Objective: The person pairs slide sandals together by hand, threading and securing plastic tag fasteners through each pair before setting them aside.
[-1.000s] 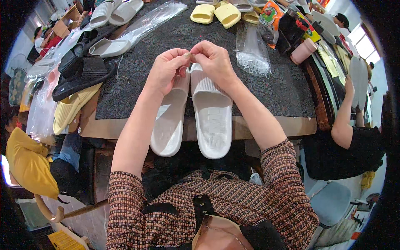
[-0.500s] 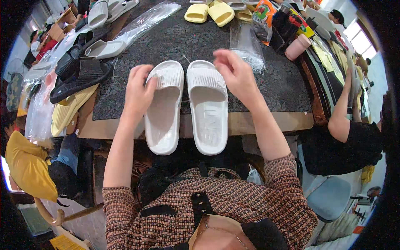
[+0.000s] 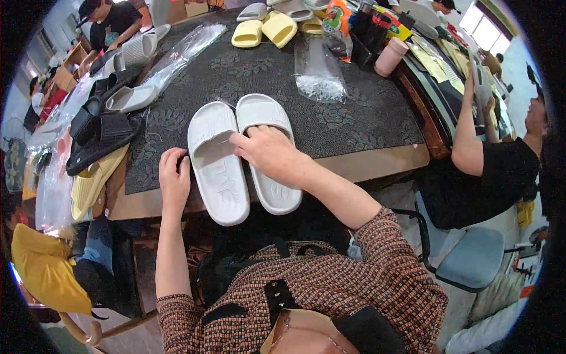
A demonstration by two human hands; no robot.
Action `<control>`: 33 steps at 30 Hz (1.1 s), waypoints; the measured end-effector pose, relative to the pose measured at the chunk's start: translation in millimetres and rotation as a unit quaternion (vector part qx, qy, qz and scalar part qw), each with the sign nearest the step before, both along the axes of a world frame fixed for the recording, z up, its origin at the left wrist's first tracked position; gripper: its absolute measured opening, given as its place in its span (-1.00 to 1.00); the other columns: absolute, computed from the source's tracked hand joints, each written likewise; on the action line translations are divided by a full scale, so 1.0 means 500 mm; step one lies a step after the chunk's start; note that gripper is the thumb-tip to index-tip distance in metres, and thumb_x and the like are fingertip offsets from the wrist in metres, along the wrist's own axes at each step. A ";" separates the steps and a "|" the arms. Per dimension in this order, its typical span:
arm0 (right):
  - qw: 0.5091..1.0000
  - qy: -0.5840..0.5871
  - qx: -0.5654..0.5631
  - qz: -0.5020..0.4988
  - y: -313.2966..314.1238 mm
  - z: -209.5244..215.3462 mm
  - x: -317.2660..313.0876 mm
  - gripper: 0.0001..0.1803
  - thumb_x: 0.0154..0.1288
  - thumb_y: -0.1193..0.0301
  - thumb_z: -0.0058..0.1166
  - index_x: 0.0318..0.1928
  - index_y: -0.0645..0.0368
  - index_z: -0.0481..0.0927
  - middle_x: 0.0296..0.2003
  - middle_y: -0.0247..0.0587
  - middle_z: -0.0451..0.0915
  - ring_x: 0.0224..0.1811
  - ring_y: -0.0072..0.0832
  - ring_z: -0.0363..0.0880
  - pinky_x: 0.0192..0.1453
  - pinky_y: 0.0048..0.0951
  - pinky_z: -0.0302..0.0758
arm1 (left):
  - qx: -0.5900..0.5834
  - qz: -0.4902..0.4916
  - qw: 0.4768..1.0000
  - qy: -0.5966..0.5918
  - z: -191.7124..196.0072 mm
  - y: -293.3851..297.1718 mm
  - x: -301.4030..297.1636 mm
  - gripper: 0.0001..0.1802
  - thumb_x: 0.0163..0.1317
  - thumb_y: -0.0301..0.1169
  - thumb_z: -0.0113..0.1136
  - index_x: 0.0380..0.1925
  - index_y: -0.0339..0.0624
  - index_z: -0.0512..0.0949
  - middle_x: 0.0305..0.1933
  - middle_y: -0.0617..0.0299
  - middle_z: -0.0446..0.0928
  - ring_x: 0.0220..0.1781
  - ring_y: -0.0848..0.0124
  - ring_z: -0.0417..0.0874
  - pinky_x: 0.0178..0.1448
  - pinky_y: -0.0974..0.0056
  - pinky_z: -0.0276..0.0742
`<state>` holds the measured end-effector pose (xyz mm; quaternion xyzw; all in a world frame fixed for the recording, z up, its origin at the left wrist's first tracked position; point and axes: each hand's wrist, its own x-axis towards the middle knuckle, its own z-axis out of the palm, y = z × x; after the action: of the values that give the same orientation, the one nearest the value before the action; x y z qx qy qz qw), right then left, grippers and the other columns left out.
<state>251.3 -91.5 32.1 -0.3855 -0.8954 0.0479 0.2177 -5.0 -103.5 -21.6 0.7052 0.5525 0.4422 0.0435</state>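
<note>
Two white slide slippers lie side by side on the dark mat, toes pointing away from me and heels past the table's near edge. Over the right slipper [image 3: 273, 192] reaches my right hand [image 3: 272, 154], its fingertips tucked into the foot opening under the strap and hidden there. Its thumb side comes close to the inner edge of the left slipper [image 3: 223, 189]. My left hand [image 3: 174, 180] is beside that slipper, apart from it, at the mat's front edge. Its fingers are loosely bent, with the thumb apart and nothing visible in them.
Black slippers [image 3: 106, 138], a yellow one [image 3: 97, 180] and clear plastic bags crowd the left side. Yellow slippers [image 3: 265, 30], a clear bag [image 3: 318, 74] and a pink bottle [image 3: 391, 57] stand farther back. A co-worker [image 3: 489, 177] sits at the right.
My right hand has moved from the right slipper's toe into its opening. My left hand has come off the left slipper's strap toward me. Both slippers now slant, toes leftward.
</note>
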 end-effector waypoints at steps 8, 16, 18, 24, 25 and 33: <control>0.994 0.080 0.063 -0.038 0.007 -0.019 0.064 -0.88 0.24 0.41 0.05 -0.30 0.21 0.51 -0.47 -0.08 0.54 -0.32 -0.17 0.56 -0.18 -0.19 0.48 | -0.001 -0.007 1.000 -0.024 0.005 -0.004 0.005 -0.89 0.16 -0.59 0.09 -0.29 -0.34 0.52 -0.15 0.05 0.51 -0.06 0.14 0.53 0.08 0.20 0.43; 0.975 0.099 0.132 -0.150 -0.020 0.029 0.212 -0.88 0.24 0.48 0.04 -0.27 0.25 0.58 -0.39 -0.02 0.60 -0.30 -0.13 0.57 -0.16 -0.18 0.48 | 0.067 -0.004 0.998 -0.014 0.007 0.002 -0.010 -0.94 0.07 -0.55 0.16 -0.42 -0.31 0.55 -0.26 0.02 0.55 -0.14 0.07 0.57 -0.01 0.14 0.47; 0.969 0.092 0.137 -0.186 -0.010 0.028 0.260 -0.86 0.27 0.44 0.01 -0.25 0.25 0.57 -0.36 0.00 0.61 -0.29 -0.09 0.57 -0.14 -0.16 0.48 | 0.082 0.006 0.996 -0.018 -0.002 0.011 -0.011 -0.93 0.06 -0.53 0.16 -0.43 -0.29 0.57 -0.26 0.04 0.56 -0.14 0.08 0.57 -0.03 0.12 0.47; 0.932 0.020 0.169 -0.321 0.063 0.024 0.449 -0.78 0.35 0.40 -0.09 -0.12 0.22 0.56 -0.29 0.03 0.62 -0.19 -0.01 0.55 -0.07 -0.12 0.45 | 0.041 0.006 0.999 -0.018 -0.020 0.009 -0.024 -0.88 0.12 -0.51 0.14 -0.33 -0.30 0.54 -0.19 0.06 0.53 -0.07 0.13 0.55 0.05 0.17 0.45; 0.924 0.007 0.186 -0.333 0.073 0.019 0.479 -0.76 0.36 0.38 -0.11 -0.08 0.20 0.55 -0.28 0.03 0.62 -0.20 0.00 0.55 -0.06 -0.12 0.45 | 0.038 0.003 0.999 -0.028 -0.021 0.010 -0.024 -0.87 0.13 -0.52 0.14 -0.30 -0.30 0.54 -0.19 0.07 0.52 -0.09 0.18 0.56 0.02 0.21 0.47; 0.938 0.034 0.123 -0.321 0.000 0.041 0.418 -0.77 0.35 0.37 -0.06 -0.11 0.18 0.60 -0.33 0.06 0.64 -0.31 -0.06 0.62 -0.21 -0.22 0.50 | 0.072 0.091 0.992 -0.056 0.018 0.020 -0.113 -0.80 0.09 -0.52 0.15 -0.25 -0.33 0.54 -0.19 0.02 0.52 -0.11 0.16 0.56 -0.01 0.21 0.49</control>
<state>460.4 -91.4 52.7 -0.6208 -0.7150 -0.1219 0.2976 -61.4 -93.7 -12.8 0.6276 0.5777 0.5216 -0.0165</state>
